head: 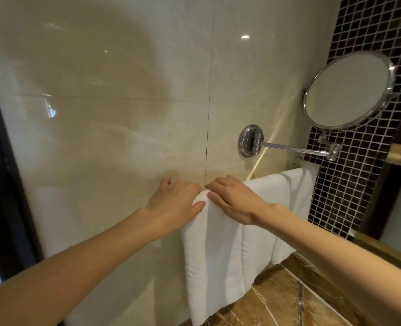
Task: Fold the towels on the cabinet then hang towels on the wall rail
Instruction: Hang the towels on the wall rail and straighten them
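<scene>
Head view: white folded towel (214, 260) draped over the wall rail, hanging down the cream tile wall (100, 114) above the brown marble cabinet top (282, 300). Left hand (178, 203) pinching the towel's top fold between thumb and fingers. Right hand (236, 200) laid flat on the fold, fingers extended. Second white towel (293, 191) alongside, right. Round mirror (347, 90) above.

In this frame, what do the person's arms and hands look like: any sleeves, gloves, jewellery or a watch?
Both forearms are bare as far as the picture shows, with no sleeves in view. The left hand and right hand are ungloved. No rings, bracelets or watch show on either wrist or on the fingers that can be seen. The fingernails look short and unpainted, though the image is slightly soft.
</scene>
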### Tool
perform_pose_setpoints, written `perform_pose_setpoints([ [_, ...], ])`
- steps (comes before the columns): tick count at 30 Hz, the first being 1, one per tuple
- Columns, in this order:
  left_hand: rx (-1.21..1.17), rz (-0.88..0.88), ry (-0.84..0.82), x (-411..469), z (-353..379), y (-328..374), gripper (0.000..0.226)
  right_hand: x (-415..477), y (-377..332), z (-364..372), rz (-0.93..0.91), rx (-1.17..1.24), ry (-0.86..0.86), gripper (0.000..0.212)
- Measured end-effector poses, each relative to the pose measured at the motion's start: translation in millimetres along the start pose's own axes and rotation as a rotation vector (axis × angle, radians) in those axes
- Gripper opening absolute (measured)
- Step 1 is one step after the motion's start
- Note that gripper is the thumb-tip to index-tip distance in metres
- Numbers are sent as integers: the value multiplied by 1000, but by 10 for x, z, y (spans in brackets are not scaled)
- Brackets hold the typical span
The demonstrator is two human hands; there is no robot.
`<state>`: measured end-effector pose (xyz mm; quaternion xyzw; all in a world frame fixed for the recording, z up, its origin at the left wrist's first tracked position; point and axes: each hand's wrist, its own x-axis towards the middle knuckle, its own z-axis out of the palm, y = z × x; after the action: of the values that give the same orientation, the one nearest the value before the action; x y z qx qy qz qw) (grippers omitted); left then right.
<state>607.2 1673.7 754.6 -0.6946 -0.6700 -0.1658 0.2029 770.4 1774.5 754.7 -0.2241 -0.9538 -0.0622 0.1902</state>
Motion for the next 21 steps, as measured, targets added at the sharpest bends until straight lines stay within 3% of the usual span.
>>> perform_pose_setpoints([
  [5,-7,-38,146,-102,-92,101,32,-20,-100,19,-44,21,-4,42],
  [11,-281,26,530,-512,-148,250,15,-2,-173,50,-62,27,-1,45],
  [17,-518,39,427,-1027,202,218,19,36,-203,97,-71,-13,24,45],
  [21,-617,-47,333,-1223,510,189,19,66,-226,134,-89,8,43,46],
])
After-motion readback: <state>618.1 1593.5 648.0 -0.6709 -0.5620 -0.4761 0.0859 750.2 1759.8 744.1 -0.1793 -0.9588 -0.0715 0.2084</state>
